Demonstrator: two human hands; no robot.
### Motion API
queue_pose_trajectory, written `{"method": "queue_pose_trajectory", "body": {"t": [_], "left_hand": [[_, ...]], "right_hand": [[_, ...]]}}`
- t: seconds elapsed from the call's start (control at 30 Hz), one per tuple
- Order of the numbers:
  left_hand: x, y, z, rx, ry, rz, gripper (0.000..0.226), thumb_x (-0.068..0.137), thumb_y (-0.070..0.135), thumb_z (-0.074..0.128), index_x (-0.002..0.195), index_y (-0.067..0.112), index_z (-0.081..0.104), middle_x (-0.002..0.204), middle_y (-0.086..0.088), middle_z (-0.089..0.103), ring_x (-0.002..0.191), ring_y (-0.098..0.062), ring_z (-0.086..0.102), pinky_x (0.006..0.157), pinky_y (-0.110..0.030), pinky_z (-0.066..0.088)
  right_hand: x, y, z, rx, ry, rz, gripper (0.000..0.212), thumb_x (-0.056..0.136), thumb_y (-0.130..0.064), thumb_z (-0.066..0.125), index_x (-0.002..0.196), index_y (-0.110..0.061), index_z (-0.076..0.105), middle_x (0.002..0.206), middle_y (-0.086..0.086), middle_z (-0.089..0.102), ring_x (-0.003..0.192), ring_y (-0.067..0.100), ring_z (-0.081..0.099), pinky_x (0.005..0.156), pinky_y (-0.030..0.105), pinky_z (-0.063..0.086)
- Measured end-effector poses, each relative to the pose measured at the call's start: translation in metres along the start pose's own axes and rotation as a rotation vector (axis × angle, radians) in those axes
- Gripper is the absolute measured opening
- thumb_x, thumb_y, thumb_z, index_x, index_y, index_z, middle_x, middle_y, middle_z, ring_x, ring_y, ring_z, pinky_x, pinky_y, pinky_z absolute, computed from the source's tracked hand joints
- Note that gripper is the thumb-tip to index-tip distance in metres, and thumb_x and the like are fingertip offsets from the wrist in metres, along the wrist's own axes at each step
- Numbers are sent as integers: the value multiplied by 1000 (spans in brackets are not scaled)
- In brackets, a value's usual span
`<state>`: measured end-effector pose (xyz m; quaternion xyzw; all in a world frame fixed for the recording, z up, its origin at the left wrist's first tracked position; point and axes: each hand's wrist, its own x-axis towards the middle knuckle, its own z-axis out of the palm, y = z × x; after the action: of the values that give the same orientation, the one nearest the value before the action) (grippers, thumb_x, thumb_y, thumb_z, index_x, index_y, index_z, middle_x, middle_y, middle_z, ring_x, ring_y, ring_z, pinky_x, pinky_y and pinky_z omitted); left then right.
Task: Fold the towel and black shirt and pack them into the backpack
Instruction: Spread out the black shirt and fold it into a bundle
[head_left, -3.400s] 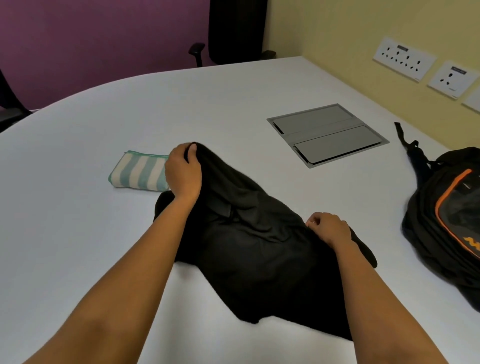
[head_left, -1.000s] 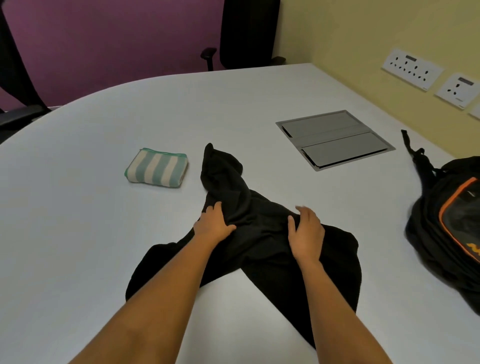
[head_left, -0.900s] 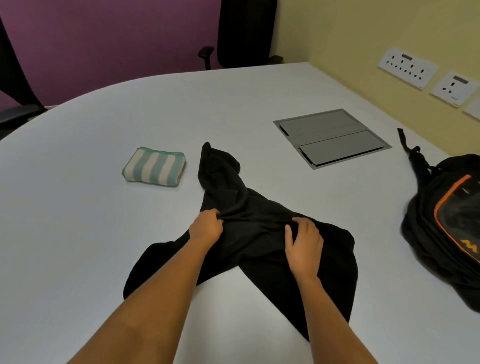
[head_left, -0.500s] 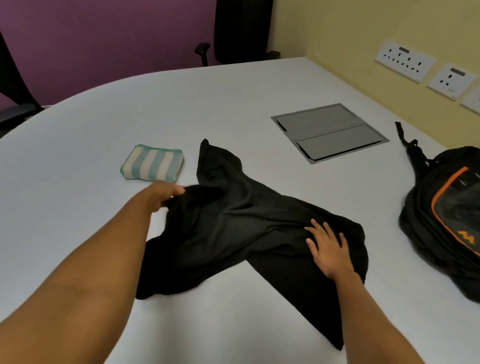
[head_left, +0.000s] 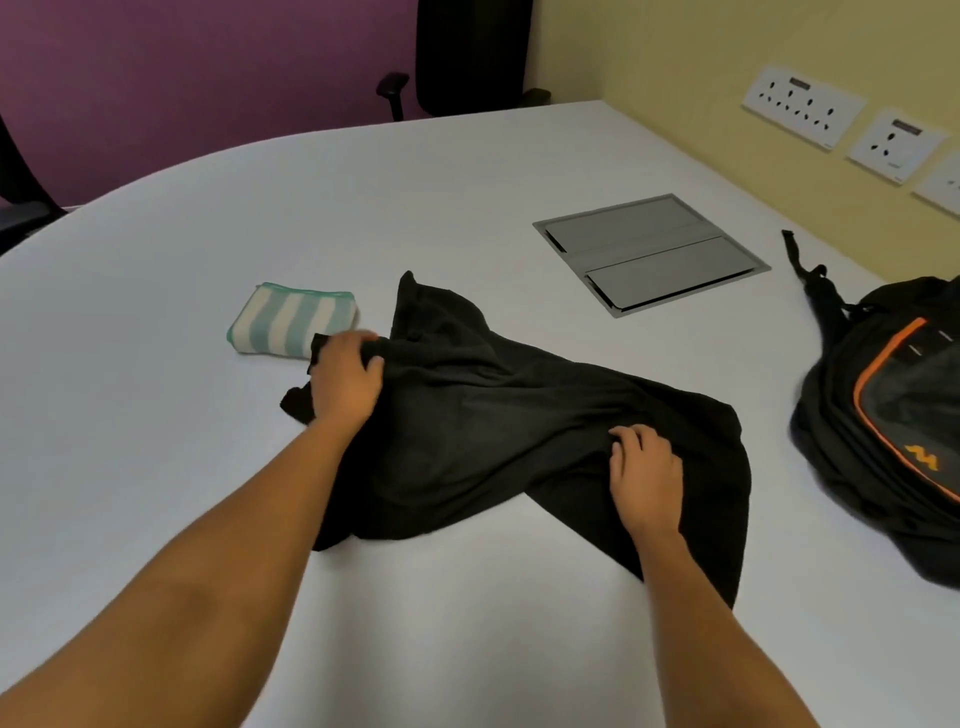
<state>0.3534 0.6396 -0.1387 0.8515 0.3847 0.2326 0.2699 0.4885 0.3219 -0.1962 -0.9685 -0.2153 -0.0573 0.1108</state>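
Shirt-folding step here: the towel (head_left: 293, 319) sits folded on the desk (head_left: 467, 171), and the backpack (head_left: 893, 415) is well off to the right. The left hand (head_left: 345, 382) has its grip bunched on the left edge of the black shirt (head_left: 483, 431), while the right hand (head_left: 644, 470) pinches cloth mid-shirt. The shirt is crumpled between them and probably needs flattening next.

We see the black shirt (head_left: 493, 415) lying crumpled across the white tabletop (head_left: 260, 208). Our left hand (head_left: 345, 379) grips a bunched edge at its left side, and our right hand (head_left: 644, 467) rests on the right part, fingers curled into the fabric. The folded striped towel (head_left: 291, 322) sits just beside the left hand. The backpack (head_left: 893, 426) lies apart at the right edge, and a grey cable hatch (head_left: 649, 254) is set into the tabletop beyond the shirt.
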Motion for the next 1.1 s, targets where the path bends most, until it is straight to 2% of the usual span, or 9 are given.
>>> {"method": "queue_pose_trajectory", "body": {"t": [0.17, 0.3, 0.43, 0.53, 0.73, 0.87, 0.93, 1.03, 1.1], "left_hand": [[-76, 5, 21, 112, -157, 481, 8, 85, 26, 63, 92, 23, 63, 100, 3, 62, 92, -17, 57, 85, -32, 41], [-134, -14, 27, 355, -303, 729, 18, 70, 42, 72, 82, 33, 62, 89, 11, 59, 82, -9, 54, 81, -27, 39], [-145, -31, 20, 561, -341, 611, 51, 53, 24, 89, 101, 24, 71, 98, 3, 67, 84, -18, 65, 75, -33, 53], [-129, -17, 6, 578, -335, 520, 34, 85, 10, 58, 118, 18, 61, 116, -3, 61, 105, -24, 56, 88, -32, 42], [-89, 54, -37, 88, -49, 97, 25, 89, 16, 43, 71, 9, 57, 65, -7, 56, 60, -25, 51, 61, -31, 39], [-67, 87, -56, -83, -538, -37, 31, 90, 21, 39, 60, 18, 35, 61, 0, 43, 57, -16, 40, 62, -30, 35], [-67, 87, -56, -30, -703, 37, 28, 93, 23, 42, 66, 17, 48, 71, 0, 52, 66, -15, 47, 69, -28, 42], [-79, 80, -40, 156, -456, 149, 22, 95, 23, 46, 107, 21, 64, 111, 2, 61, 100, -20, 58, 99, -40, 43], [-92, 73, -27, 95, -356, 113, 21, 95, 18, 46, 105, 23, 64, 112, 2, 63, 90, -19, 59, 92, -38, 47]], "right_hand": [[-54, -16, 8, 135, 65, -106, 30, 88, -40, 57, 105, -15, 59, 106, 4, 60, 92, 22, 59, 77, 34, 47], [-87, -17, 8, 70, -139, -119, 45, 94, -48, 44, 128, -18, 51, 126, 1, 53, 113, 18, 51, 93, 29, 40], [-82, -11, 0, -70, -225, -122, 41, 100, -18, 39, 141, -18, 39, 136, 3, 45, 121, 19, 44, 99, 26, 35], [-70, 0, -16, 2, -138, -97, 31, 92, -2, 47, 121, -8, 57, 119, 14, 55, 104, 29, 53, 88, 34, 41], [-38, 18, -87, 149, 300, 35, 19, 85, 2, 50, 99, 4, 62, 99, 22, 57, 84, 39, 54, 76, 44, 43], [-28, 20, -116, 163, 540, 149, 22, 82, 4, 46, 97, 3, 62, 96, 22, 56, 86, 39, 52, 75, 43, 36], [-25, 30, -118, 52, 465, 189, 22, 85, 1, 48, 101, 0, 63, 101, 22, 56, 92, 40, 51, 76, 44, 35], [-24, 35, -108, 55, 185, 293, 28, 90, -5, 48, 116, -7, 58, 123, 19, 48, 110, 37, 43, 88, 42, 35], [-31, 27, -97, 145, 87, 298, 28, 91, -9, 51, 119, -10, 55, 126, 17, 45, 113, 35, 43, 92, 42, 39]]}}
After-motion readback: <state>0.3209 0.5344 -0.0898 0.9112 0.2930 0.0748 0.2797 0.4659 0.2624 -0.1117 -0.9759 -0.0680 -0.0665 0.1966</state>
